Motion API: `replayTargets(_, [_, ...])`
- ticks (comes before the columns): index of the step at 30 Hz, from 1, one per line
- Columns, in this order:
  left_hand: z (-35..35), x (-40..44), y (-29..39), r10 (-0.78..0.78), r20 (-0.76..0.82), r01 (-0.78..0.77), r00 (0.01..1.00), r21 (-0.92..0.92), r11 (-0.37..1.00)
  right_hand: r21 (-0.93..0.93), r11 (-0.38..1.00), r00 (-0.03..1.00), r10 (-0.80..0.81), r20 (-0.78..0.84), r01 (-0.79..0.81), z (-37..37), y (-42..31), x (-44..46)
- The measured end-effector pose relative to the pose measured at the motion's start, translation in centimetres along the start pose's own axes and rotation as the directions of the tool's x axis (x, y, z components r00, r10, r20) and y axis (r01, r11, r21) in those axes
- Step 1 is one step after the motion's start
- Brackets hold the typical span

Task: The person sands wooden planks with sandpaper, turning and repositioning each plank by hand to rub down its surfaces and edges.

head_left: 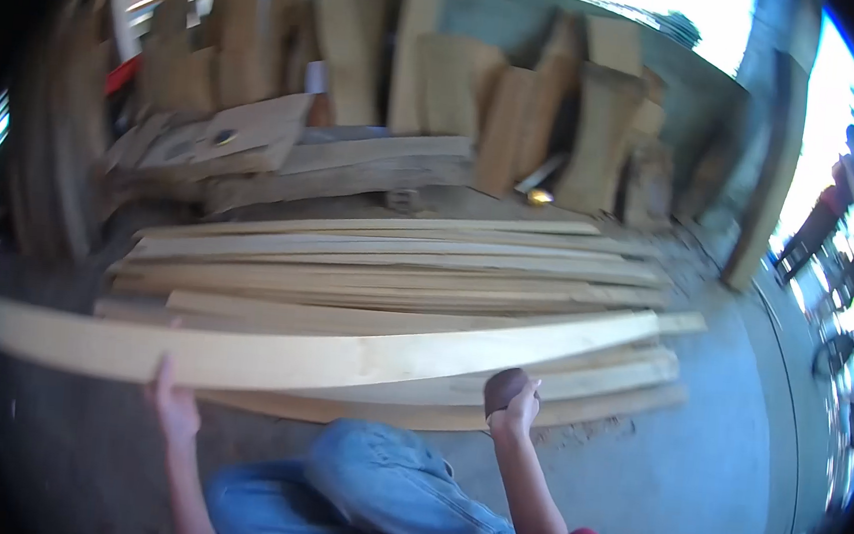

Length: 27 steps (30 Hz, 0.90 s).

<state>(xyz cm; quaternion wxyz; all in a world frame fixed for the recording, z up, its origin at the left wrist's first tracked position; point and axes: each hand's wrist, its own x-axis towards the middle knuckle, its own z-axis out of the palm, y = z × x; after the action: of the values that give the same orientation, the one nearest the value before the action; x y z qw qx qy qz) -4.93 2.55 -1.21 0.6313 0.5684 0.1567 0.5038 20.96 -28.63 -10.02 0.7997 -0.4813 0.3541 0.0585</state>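
A long pale wooden plank (339,361) stretches across the view in front of my knees, its left end raised off the stack. My left hand (174,403) grips its near edge left of the middle, with the thumb on the broad face. In my right hand (518,407) is a dark brown rounded block (505,389), held just off the near side of the plank towards its right end. Motion blur hides the block's exact kind. Beneath and beyond the plank lie several more pale boards (398,255), spread in rows on the floor.
Rough slabs (355,166) lie behind the boards, and upright timber offcuts (598,130) lean on the back wall. A post (770,174) stands at the right. Bare concrete floor (693,459) shows at right. A person (834,199) stands outside in the distance.
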Motion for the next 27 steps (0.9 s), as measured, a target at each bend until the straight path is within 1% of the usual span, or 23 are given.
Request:
replayTargets(1, [-0.7,-0.2,-0.3,-0.039,-0.071,0.033,0.997,-0.086,0.996,0.067,0.964,0.964,-0.260,0.058,0.256,-1.6,0.7,1.9])
replayTargets(2, [-0.2,-0.3,0.9,0.022,0.038,-0.023,0.999,0.020,1.000,0.075,0.844,0.842,-0.535,0.065,0.531,-2.5,0.2,2.0])
replayTargets(3, [-0.5,-0.3,1.0,0.011,-0.035,-0.011,0.999,-0.023,1.000,-0.044,0.694,0.690,-0.704,0.167,0.719,-2.7,-0.8,0.8])
replayTargets(4, [-1.0,-0.1,0.9,0.036,-0.044,-0.037,0.998,-0.014,0.999,-0.151,0.492,0.514,-0.802,0.304,0.857,-2.4,-2.0,-1.5])
replayTargets(5, [-1.1,-0.1,1.2,0.039,-0.042,-0.040,0.998,-0.031,0.999,-0.182,0.475,0.508,-0.821,0.262,0.861,-1.5,-2.9,-4.2])
replayTargets(6, [-0.6,-0.2,1.4,0.026,-0.070,-0.029,0.997,-0.053,0.998,0.009,0.490,0.383,-0.694,0.610,0.872,0.1,-3.6,-6.9])
replayTargets(7, [-0.1,0.0,1.5,0.017,-0.107,-0.024,0.994,-0.066,0.998,0.185,0.557,0.143,-0.492,0.858,0.810,2.0,-3.1,-8.6])
replayTargets(8, [0.7,0.0,1.9,0.004,-0.173,-0.032,0.985,-0.158,0.987,0.282,0.402,-0.083,-0.446,0.891,0.871,3.7,-1.0,-9.6])
replayTargets(9, [1.6,0.2,2.4,-0.010,-0.240,-0.050,0.971,-0.242,0.969,0.245,0.141,-0.204,-0.254,0.945,0.959,4.4,-2.9,-13.2])
replayTargets(10, [-4.5,2.3,0.5,0.205,0.488,0.160,0.849,-0.606,0.779,0.326,0.101,-0.317,-0.093,0.944,0.940,4.7,-1.9,-14.7])
replayTargets(11, [-3.4,2.1,0.7,0.199,0.494,0.163,0.846,-0.595,0.787,0.472,0.089,-0.457,-0.149,0.877,0.877,5.1,-0.5,-15.5])
replayTargets(13, [0.4,0.4,1.9,0.193,0.009,-0.189,0.981,-0.180,0.965,0.572,-0.005,-0.566,-0.155,0.810,0.820,4.5,2.0,-14.8])
replayTargets(15, [3.3,-0.3,3.0,0.222,-0.039,-0.225,0.974,-0.106,0.969,0.529,0.091,-0.519,-0.114,0.847,0.844,2.5,0.6,-11.9])
replayTargets(17, [5.1,-0.5,3.8,0.261,-0.080,-0.265,0.962,-0.041,0.963,0.350,-0.046,-0.352,-0.198,0.915,0.936,0.3,-0.4,-6.7])
replayTargets(18, [5.8,-0.6,4.0,0.291,-0.095,-0.291,0.952,0.012,0.957,0.171,-0.147,-0.192,-0.148,0.970,0.974,-1.0,-1.8,-3.7])
replayTargets(19, [6.1,-0.6,4.0,0.320,-0.107,-0.315,0.941,0.061,0.947,0.025,-0.196,-0.074,-0.249,0.966,0.980,-1.8,-3.3,0.2])
replayTargets(20, [5.7,-0.6,3.8,0.308,-0.099,-0.302,0.946,0.070,0.951,-0.073,0.012,0.071,-0.429,0.900,0.997,-3.4,-3.5,5.2])
replayTargets(21, [4.9,-0.5,3.6,0.256,-0.201,-0.251,0.946,0.049,0.967,-0.265,-0.146,0.152,-0.525,0.837,0.953,-5.2,-5.7,8.2])
replayTargets(22, [4.5,-0.5,3.4,0.199,-0.299,-0.201,0.933,0.024,0.979,-0.375,-0.035,0.284,-0.590,0.756,0.926,-7.1,-6.7,12.3])
replayTargets(23, [5.0,-0.6,3.5,0.189,-0.294,-0.189,0.937,0.030,0.982,-0.346,0.171,0.372,-0.636,0.676,0.922,-8.7,-7.7,15.1])
replayTargets(24, [5.3,-0.6,3.8,0.176,-0.329,-0.182,0.928,0.013,0.983,-0.514,0.118,0.465,-0.626,0.625,0.849,-9.2,-9.0,16.0])
replayTargets(26, [5.2,-0.5,3.6,0.163,-0.372,-0.177,0.914,-0.004,0.984,-0.561,0.150,0.526,-0.600,0.603,0.814,-9.4,-8.1,16.9])
replayTargets(27, [3.9,-0.2,3.5,0.173,-0.328,-0.187,0.929,-0.013,0.982,-0.556,0.213,0.584,-0.468,0.664,0.803,-7.5,-7.9,13.0])
